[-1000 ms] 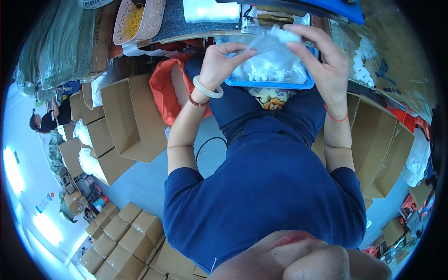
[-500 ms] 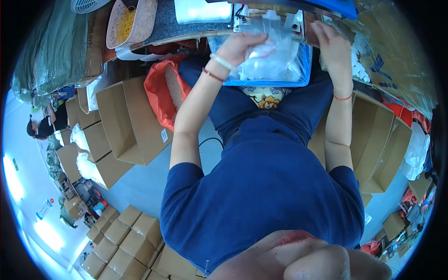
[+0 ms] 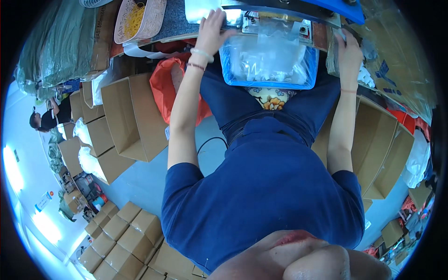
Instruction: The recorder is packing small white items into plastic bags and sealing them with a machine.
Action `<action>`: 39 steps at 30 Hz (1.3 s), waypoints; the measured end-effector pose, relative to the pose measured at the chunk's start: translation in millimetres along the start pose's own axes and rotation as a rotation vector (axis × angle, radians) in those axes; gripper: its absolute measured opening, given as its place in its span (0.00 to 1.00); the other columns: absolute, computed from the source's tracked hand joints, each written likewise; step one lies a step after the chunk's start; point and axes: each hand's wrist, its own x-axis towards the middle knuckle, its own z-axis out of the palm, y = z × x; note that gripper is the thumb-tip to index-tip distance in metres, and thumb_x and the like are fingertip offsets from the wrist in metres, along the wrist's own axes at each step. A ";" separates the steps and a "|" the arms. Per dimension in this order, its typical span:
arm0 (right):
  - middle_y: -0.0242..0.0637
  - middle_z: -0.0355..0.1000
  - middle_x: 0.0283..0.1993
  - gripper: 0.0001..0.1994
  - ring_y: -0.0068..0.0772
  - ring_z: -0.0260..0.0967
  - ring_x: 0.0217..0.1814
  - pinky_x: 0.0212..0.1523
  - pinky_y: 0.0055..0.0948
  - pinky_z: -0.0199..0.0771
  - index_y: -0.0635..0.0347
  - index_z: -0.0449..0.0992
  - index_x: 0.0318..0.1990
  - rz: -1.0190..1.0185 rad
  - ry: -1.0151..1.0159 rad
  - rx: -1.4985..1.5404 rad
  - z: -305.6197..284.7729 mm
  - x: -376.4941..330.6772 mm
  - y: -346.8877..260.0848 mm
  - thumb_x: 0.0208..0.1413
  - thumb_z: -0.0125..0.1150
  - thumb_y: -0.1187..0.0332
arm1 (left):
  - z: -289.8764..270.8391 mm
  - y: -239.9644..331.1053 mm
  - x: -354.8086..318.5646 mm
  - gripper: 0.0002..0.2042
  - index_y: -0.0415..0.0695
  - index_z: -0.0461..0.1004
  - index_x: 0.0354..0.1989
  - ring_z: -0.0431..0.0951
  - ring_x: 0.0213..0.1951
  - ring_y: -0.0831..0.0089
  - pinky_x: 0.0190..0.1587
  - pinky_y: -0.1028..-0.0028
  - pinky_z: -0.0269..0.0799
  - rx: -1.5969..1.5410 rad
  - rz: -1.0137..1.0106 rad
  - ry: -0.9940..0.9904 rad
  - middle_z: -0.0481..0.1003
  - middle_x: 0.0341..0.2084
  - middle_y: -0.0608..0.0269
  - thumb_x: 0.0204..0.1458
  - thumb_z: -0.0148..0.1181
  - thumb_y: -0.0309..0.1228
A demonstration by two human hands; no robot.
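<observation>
My left hand (image 3: 213,33) is open, fingers spread, at the near edge of a pile of clear plastic bags (image 3: 198,5) on the bench. My right hand (image 3: 350,52) is at the bench's right side with its fingers bent together. A small pale thing seems to show at its fingertips, too small to name. Between the hands, a blue tray (image 3: 268,86) on my lap holds several clear plastic packets (image 3: 266,63) with white contents. One clear bag (image 3: 275,35) lies at the front of a machine with a blue arm (image 3: 343,8), overlapping the tray.
A white basket (image 3: 153,23) of yellow rubber bands stands at the bench's left. Open cardboard boxes (image 3: 122,119) flank me, with a red-orange bag (image 3: 162,88) by my left leg. Plastic-covered cardboard (image 3: 401,60) rises at the right. A person (image 3: 49,116) is far left.
My left hand has moved up and left, off the bag at the machine, to the bag pile. My right hand has shifted slightly right and down, its fingers now bent. The view has shifted slightly.
</observation>
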 end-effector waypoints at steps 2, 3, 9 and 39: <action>0.43 0.75 0.49 0.13 0.45 0.75 0.46 0.48 0.36 0.73 0.57 0.77 0.51 0.103 0.044 0.027 -31.9 -9.9 -10.5 0.60 0.58 0.67 | -2.0 16.3 -15.7 0.22 0.43 0.73 0.55 0.75 0.53 0.57 0.57 0.59 0.68 0.056 0.077 0.015 0.75 0.53 0.57 0.51 0.65 0.36; 0.41 0.76 0.49 0.13 0.40 0.75 0.45 0.47 0.33 0.73 0.57 0.77 0.51 0.196 -0.015 0.155 -48.3 -10.3 -26.2 0.60 0.60 0.66 | -4.4 5.9 -23.9 0.18 0.43 0.76 0.50 0.77 0.50 0.58 0.55 0.62 0.70 -0.030 0.010 0.065 0.77 0.48 0.59 0.51 0.65 0.34; 0.33 0.78 0.46 0.13 0.23 0.71 0.41 0.44 0.22 0.71 0.56 0.80 0.50 0.031 -0.205 0.745 -48.9 -57.0 -101.2 0.57 0.65 0.71 | -57.7 49.8 -16.9 0.10 0.39 0.83 0.40 0.78 0.34 0.83 0.40 0.81 0.72 -0.612 -0.537 -0.062 0.83 0.30 0.63 0.51 0.68 0.30; 0.56 0.74 0.40 0.16 0.61 0.71 0.43 0.48 0.49 0.71 0.58 0.78 0.46 -0.046 0.079 -0.417 32.6 10.3 41.7 0.64 0.51 0.56 | -0.9 106.6 29.8 0.14 0.30 0.73 0.50 0.78 0.49 0.61 0.54 0.62 0.76 -2.048 -0.889 -0.521 0.77 0.45 0.51 0.61 0.56 0.27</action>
